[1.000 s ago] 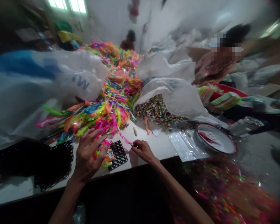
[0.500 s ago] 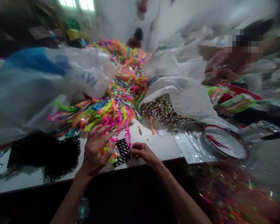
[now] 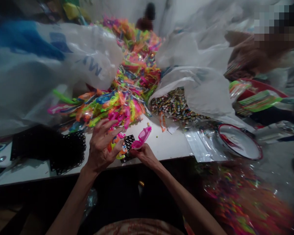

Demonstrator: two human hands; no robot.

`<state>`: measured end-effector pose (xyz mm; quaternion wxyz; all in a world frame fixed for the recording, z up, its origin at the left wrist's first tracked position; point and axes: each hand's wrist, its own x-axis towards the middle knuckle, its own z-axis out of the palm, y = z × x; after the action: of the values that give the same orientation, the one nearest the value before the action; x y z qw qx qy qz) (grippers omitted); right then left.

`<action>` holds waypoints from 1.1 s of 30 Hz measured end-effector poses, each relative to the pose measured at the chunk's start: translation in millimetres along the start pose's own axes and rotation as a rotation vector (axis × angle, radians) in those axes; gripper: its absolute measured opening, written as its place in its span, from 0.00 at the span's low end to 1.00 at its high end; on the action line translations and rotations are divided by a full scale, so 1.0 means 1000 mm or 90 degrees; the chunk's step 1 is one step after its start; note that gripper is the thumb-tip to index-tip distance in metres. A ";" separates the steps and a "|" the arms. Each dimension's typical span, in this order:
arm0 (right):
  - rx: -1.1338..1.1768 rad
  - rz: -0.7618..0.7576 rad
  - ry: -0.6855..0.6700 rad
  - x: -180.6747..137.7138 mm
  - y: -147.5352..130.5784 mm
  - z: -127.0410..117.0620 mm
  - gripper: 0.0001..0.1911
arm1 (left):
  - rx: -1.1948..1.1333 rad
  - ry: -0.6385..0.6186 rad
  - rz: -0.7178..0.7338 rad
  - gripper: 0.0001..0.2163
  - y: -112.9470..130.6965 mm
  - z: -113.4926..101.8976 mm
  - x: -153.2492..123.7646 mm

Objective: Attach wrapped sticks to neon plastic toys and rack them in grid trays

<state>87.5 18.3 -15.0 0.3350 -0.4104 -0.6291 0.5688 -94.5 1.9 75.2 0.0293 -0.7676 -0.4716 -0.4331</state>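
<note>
The pink glasses-shaped piece [image 3: 142, 135] has swung since the last frame: it hung upright above the right hand [image 3: 147, 155], and now it slants away toward the far right. The right hand has moved closer to the left hand [image 3: 100, 147], and a small yellow-orange thing [image 3: 141, 183] has come into sight below the near edge of the table [image 3: 171, 147].

The hands are apart, just beside each other at the near edge. Thumb and fingers of the right hand are pinched on the near end of the pink piece, which is over the table. The left hand arches with spread fingers, its thumb by a bunch of orange, yellow and white pieces [image 3: 123, 149]; I cannot tell whether it grips them. A small black mesh [image 3: 129, 141] shows between the hands, and a larger heap of black mesh [image 3: 70, 148] lies to the left.

Beyond the left hand spreads a bright pile of colourful pieces [image 3: 117, 101]. Right of it, a white sack [image 3: 205, 91] stands open on many small cylinders [image 3: 172, 102]. Clear plastic bags [image 3: 205, 148] and a red-rimmed white dish [image 3: 248, 148] are farther right.
</note>
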 end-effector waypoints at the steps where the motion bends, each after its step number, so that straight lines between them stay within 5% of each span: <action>1: -0.022 -0.010 -0.001 -0.002 0.000 0.002 0.07 | 0.000 0.000 0.002 0.15 0.000 0.000 0.000; 5: -0.192 -0.060 0.019 -0.011 -0.003 0.009 0.05 | 0.004 -0.002 -0.001 0.16 -0.001 -0.001 0.000; 12: -0.560 -0.107 -0.004 -0.015 0.001 0.030 0.19 | -0.007 -0.049 0.000 0.22 0.001 -0.002 0.002; 18: -0.623 -0.120 -0.033 -0.021 0.001 0.045 0.25 | 0.024 -0.047 0.005 0.22 0.002 0.003 0.006; 21: -0.548 -0.114 -0.083 -0.009 -0.014 0.021 0.34 | 0.012 -0.031 0.013 0.19 -0.004 -0.001 0.003; 24: -0.520 -0.062 -0.153 0.030 -0.032 -0.031 0.34 | 0.000 -0.033 0.013 0.18 -0.009 -0.004 -0.001; 26: -0.624 0.068 0.053 0.067 -0.040 -0.070 0.23 | -0.005 -0.038 0.016 0.17 -0.010 -0.003 -0.001; 28: -0.667 0.117 0.167 0.102 -0.044 -0.099 0.18 | -0.001 -0.038 0.017 0.18 -0.008 0.000 0.001; 33: -0.697 0.166 0.233 0.134 -0.037 -0.107 0.13 | 0.001 -0.024 0.013 0.18 -0.005 0.004 0.005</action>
<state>119.2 185.2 29.4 0.1046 -0.6890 -0.7075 0.1177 -94.9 10.1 73.8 0.0259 -0.7804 -0.4645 -0.4178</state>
